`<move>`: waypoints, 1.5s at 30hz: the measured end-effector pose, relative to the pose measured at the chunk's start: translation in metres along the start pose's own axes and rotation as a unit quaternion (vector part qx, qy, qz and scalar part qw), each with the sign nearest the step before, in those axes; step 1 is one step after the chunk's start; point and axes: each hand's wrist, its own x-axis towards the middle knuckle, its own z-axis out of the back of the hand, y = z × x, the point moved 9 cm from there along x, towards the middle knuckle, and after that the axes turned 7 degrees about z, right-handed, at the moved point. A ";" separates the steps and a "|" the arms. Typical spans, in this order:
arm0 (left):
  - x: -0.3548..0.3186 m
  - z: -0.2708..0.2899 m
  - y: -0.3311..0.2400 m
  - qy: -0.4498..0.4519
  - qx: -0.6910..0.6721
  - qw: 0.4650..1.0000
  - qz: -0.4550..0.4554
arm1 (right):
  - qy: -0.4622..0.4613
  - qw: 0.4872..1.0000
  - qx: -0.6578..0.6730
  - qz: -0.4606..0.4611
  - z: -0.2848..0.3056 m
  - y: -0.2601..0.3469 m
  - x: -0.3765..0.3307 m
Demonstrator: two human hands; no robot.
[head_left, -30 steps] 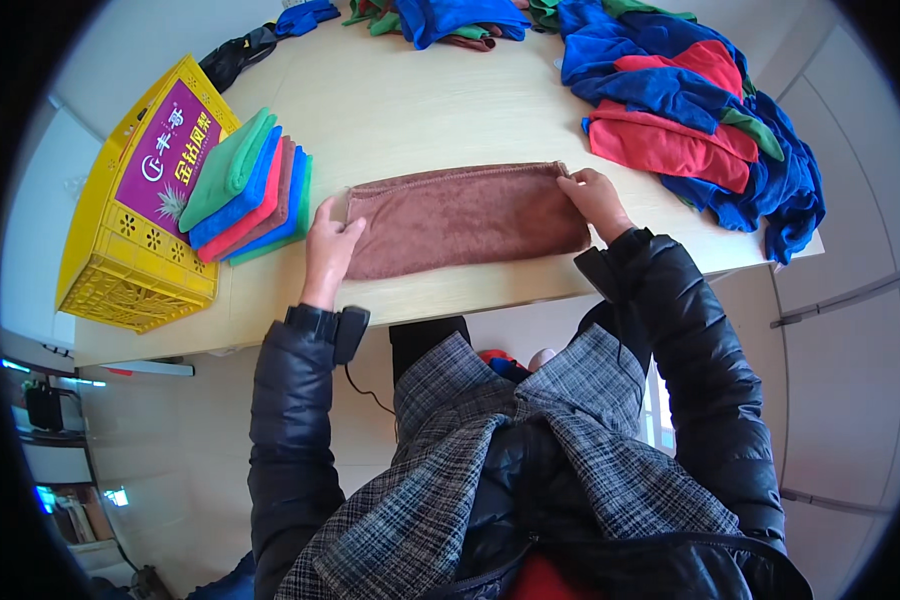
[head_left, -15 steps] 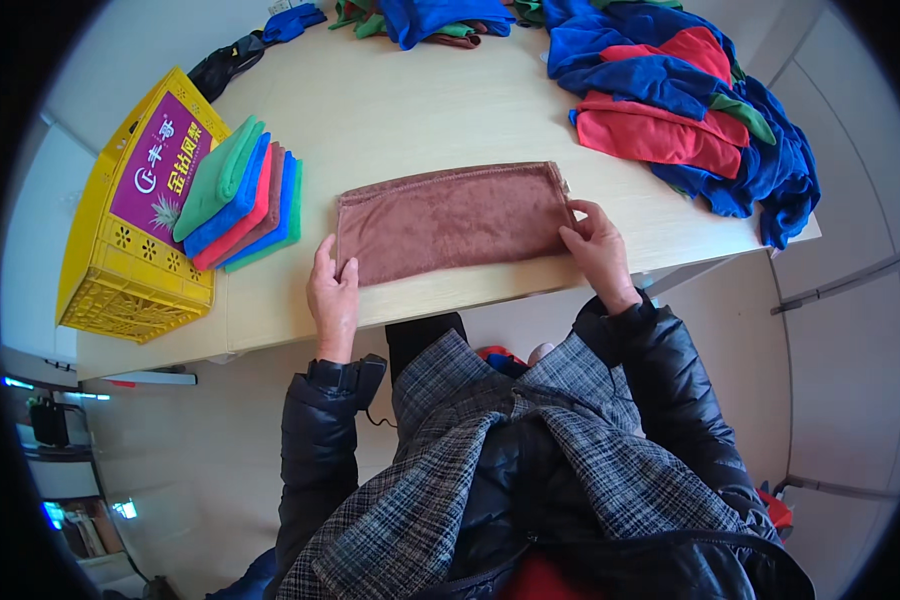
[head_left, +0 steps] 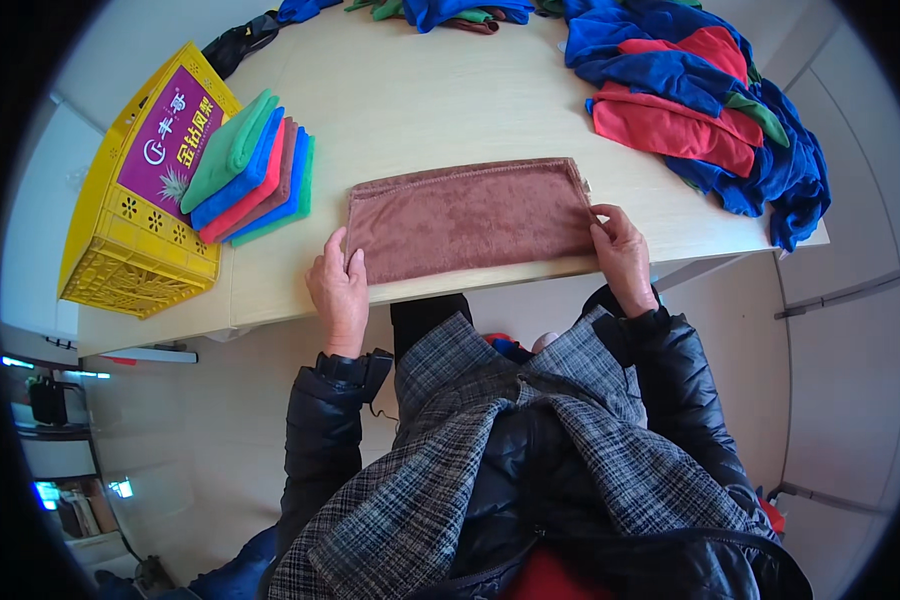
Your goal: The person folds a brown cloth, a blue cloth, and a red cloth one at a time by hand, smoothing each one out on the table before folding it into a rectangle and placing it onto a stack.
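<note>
A brown plush towel (head_left: pixel 470 222), folded into a long rectangle, lies flat along the table's near edge. At its left end my left hand (head_left: pixel 339 292) holds the edge, the thumb on the cloth side and the fingers just outside it. The right edge is pinched between the thumb and fingers of my right hand (head_left: pixel 624 258). A stitched hem runs along the towel's far side, and a small pale tag shows by the upper right corner. Left of my hands, folded towels (head_left: pixel 255 175) in green, blue, red and brown lean in a stack against a yellow crate.
The yellow plastic crate (head_left: pixel 138 262) with a purple panel stands on the table's left end. A loose heap of blue, red and green cloths (head_left: pixel 675 110) covers the right end. More cloths (head_left: pixel 460 14) lie at the far edge, with a black item (head_left: pixel 240 42) behind the crate.
The view has shifted slightly, so the things on the table sit a little further right and higher. Both hands stay at the towel's two ends, and the towel keeps its folded shape.
</note>
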 end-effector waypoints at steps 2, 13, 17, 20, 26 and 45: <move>-0.002 0.011 -0.003 -0.030 0.015 0.999 -0.026 | -0.003 1.000 -0.015 0.018 0.003 0.007 -0.001; -0.005 0.048 -0.050 0.043 -0.041 0.996 -0.063 | 0.077 0.958 -0.141 0.236 -0.022 0.111 -0.010; 0.015 0.075 -0.071 -0.024 -0.057 0.991 -0.116 | 0.211 0.907 -0.215 0.293 -0.099 0.124 -0.016; 0.022 0.064 -0.073 -0.027 -0.101 0.988 -0.110 | 0.208 0.896 -0.202 0.336 -0.134 0.128 -0.010; 0.007 -0.047 -0.093 0.191 -0.036 0.966 -0.169 | 0.237 0.895 -0.229 0.300 -0.157 0.117 0.004; 0.028 -0.069 -0.021 0.238 0.146 0.959 -0.050 | 0.098 0.913 -0.333 0.214 -0.075 0.040 0.030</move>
